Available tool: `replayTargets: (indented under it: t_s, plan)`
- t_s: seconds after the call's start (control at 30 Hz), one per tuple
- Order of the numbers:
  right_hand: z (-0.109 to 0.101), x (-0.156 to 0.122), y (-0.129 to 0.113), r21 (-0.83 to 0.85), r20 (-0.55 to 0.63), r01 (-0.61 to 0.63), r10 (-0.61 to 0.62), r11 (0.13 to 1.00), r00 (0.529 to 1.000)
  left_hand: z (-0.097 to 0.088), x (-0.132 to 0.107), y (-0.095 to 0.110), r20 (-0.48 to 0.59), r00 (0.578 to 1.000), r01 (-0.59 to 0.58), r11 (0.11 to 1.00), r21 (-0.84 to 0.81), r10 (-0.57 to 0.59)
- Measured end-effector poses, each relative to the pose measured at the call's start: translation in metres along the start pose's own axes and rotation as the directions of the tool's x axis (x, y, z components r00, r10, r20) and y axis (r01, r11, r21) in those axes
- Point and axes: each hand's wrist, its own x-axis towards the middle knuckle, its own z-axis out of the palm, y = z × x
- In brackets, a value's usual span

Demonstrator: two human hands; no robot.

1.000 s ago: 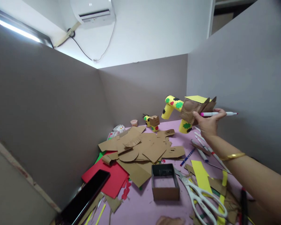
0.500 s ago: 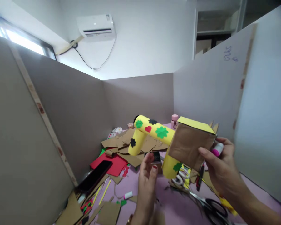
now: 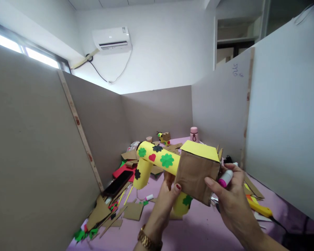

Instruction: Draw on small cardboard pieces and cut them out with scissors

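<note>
I hold up a craft animal (image 3: pixel 162 162) made of yellow paper tubes with green, red and black stickers and a brown cardboard box head (image 3: pixel 197 172) topped with yellow paper. My left hand (image 3: pixel 165 200) grips the tube body from below, thumb against the box. On the box's right side my right hand (image 3: pixel 231 197) is closed, and a pink-tipped white marker (image 3: pixel 226 177) is pinched between its fingers.
The pink table (image 3: pixel 199 230) is fenced by grey partition boards. Cardboard scraps, red paper (image 3: pixel 122 170) and a black phone (image 3: pixel 117 183) lie at the left. A smaller yellow craft animal (image 3: pixel 164 137) and a pink bottle (image 3: pixel 194 134) stand at the back. A yellow cutter (image 3: pixel 259 208) lies right.
The right hand brought the craft animal from the far right of the table toward me. The left hand rose and took hold of the tube body. The view shifted back.
</note>
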Motion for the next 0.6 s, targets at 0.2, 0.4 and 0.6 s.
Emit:
replayTargets:
  t_s: [0.2,0.4,0.6]
  plan:
    - [0.004,-0.015,-0.020,0.173,-0.009,-0.120,0.123,0.978,0.992,-0.011,-0.004,0.008,0.145,0.988,0.054,0.997,-0.061,-0.045]
    - [-0.005,-0.020,-0.008,0.196,0.081,-0.082,0.067,0.977,0.994,-0.007,-0.010,0.004,0.096,0.993,0.088,0.969,-0.229,-0.068]
    - [-0.019,-0.024,-0.007,0.130,0.054,0.261,-0.270,0.956,0.961,-0.026,-0.019,-0.010,0.090,0.992,0.121,0.848,-0.516,-0.087]
